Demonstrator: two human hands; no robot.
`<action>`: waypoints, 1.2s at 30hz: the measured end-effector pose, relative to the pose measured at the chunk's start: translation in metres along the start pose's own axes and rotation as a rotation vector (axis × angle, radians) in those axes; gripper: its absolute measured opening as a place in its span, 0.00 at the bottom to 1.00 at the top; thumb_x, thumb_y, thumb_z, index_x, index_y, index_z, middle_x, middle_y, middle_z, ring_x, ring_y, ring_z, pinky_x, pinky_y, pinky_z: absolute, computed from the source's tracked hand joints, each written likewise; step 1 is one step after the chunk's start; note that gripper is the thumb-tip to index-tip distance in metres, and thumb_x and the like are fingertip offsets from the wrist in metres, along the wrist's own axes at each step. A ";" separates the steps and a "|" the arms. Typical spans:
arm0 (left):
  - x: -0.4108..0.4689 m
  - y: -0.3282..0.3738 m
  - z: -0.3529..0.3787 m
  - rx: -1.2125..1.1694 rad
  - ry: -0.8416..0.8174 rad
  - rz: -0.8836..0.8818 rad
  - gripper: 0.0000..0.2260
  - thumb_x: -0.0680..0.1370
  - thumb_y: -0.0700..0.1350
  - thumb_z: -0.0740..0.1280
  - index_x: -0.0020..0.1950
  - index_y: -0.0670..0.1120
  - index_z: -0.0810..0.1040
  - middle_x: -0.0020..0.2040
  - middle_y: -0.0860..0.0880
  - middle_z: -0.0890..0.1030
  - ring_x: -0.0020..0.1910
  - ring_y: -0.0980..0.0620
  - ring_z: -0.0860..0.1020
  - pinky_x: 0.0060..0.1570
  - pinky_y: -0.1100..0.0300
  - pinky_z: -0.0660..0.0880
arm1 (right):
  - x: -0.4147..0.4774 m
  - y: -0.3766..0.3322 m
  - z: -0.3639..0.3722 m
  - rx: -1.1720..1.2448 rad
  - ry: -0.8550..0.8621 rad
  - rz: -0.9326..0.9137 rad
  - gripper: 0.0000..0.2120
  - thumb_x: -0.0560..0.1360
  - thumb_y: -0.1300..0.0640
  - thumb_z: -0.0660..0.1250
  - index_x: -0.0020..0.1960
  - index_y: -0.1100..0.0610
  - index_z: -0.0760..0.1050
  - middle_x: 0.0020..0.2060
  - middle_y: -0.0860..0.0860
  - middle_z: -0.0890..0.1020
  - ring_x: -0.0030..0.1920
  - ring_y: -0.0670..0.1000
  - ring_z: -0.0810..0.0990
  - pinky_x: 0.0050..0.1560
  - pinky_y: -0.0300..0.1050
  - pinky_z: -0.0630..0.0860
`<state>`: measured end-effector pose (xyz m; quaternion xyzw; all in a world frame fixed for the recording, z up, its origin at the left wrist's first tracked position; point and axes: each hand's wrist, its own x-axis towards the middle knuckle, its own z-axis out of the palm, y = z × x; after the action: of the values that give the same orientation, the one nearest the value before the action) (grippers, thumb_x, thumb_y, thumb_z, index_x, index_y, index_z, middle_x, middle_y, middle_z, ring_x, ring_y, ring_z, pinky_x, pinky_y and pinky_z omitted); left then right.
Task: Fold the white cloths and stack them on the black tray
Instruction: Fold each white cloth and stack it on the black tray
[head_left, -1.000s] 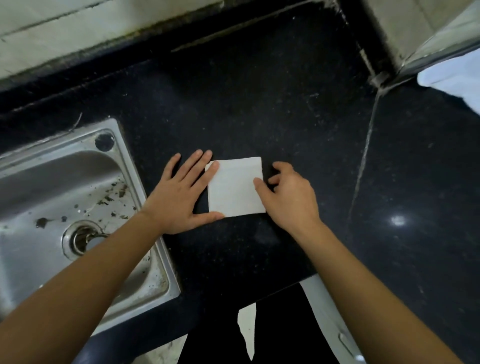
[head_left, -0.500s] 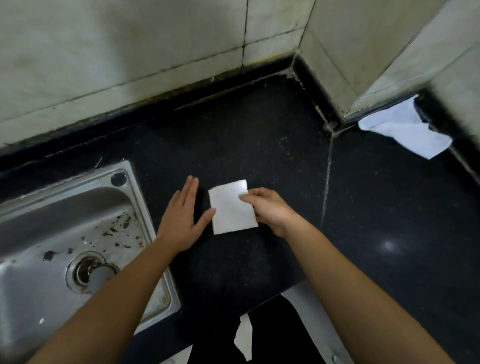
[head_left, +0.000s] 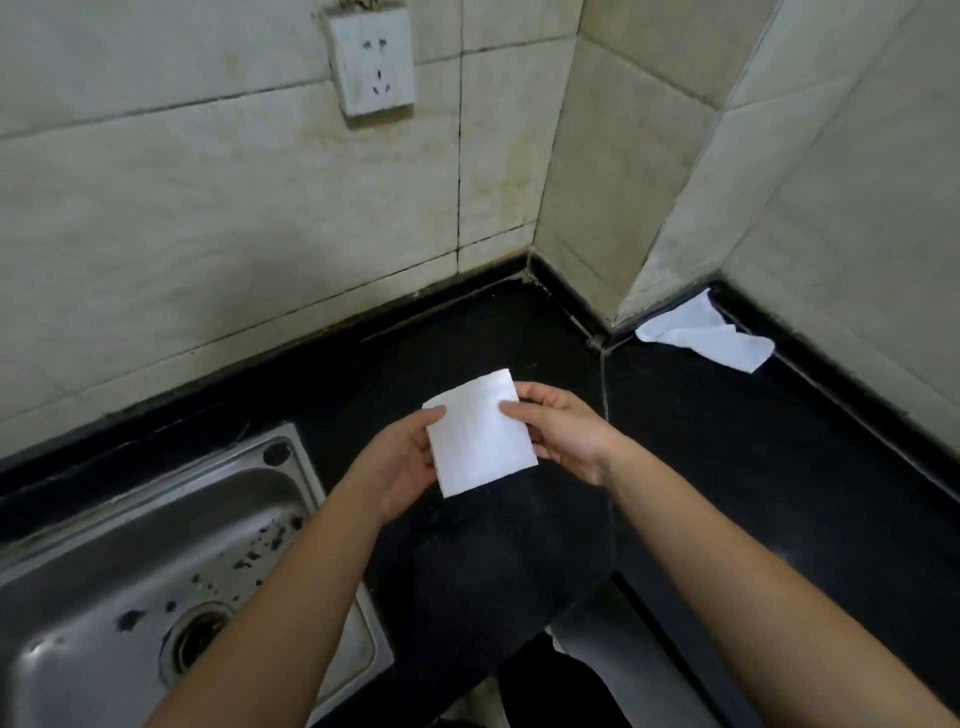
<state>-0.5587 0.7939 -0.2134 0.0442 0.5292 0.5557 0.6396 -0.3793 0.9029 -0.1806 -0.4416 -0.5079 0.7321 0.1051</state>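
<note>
folded cloth in both hands, ready for transfer

nearest the camera, both forearms reach forward over the front edge of the black bench (head_left: 727, 467). the steel sink (head_left: 156, 545) is set into the bench on the left.

the left hand (head_left: 400, 462) grips the left edge of the folded white cloth (head_left: 480, 434), thumb on top. the right hand (head_left: 561, 434) pinches the right edge, thumb on the upper face and the remaining fingers beneath. the cloth is a compact rectangle and appears to be held just clear of the bench surface.

judged step: folding of this cloth looks complete; placement on the stack is the step in hand. the black tray is not in view, so the next move calls for locating it and carrying the cloth there flat, keeping the folds together.

farther back, a second white cloth (head_left: 711, 338) lies unfolded in the right-hand corner recess, well apart from the hands. it remains to be folded. behind, a wall socket (head_left: 371, 62) is mounted on the tiled wall.
</note>
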 end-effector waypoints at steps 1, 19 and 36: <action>-0.004 0.000 0.005 0.024 -0.011 -0.005 0.15 0.76 0.43 0.70 0.62 0.41 0.78 0.55 0.41 0.84 0.56 0.42 0.82 0.60 0.43 0.77 | -0.010 0.003 -0.003 0.012 0.036 -0.016 0.12 0.81 0.58 0.66 0.64 0.53 0.78 0.56 0.53 0.85 0.57 0.54 0.84 0.58 0.52 0.81; -0.071 -0.094 0.212 0.422 -0.371 -0.151 0.16 0.79 0.46 0.69 0.65 0.41 0.78 0.57 0.42 0.84 0.58 0.42 0.81 0.59 0.43 0.77 | -0.257 0.084 -0.116 0.496 0.415 -0.163 0.15 0.81 0.57 0.63 0.66 0.51 0.78 0.60 0.56 0.83 0.55 0.55 0.83 0.60 0.56 0.80; -0.412 -0.499 0.443 0.768 -0.993 -0.534 0.18 0.76 0.42 0.71 0.65 0.38 0.77 0.58 0.39 0.83 0.58 0.38 0.82 0.63 0.38 0.75 | -0.773 0.354 -0.138 0.695 1.394 -0.331 0.11 0.80 0.53 0.64 0.58 0.49 0.82 0.54 0.55 0.86 0.51 0.54 0.81 0.63 0.58 0.77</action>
<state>0.1673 0.5279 -0.0832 0.3857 0.3255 0.0651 0.8608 0.2834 0.3635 -0.0717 -0.6588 -0.1268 0.3786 0.6376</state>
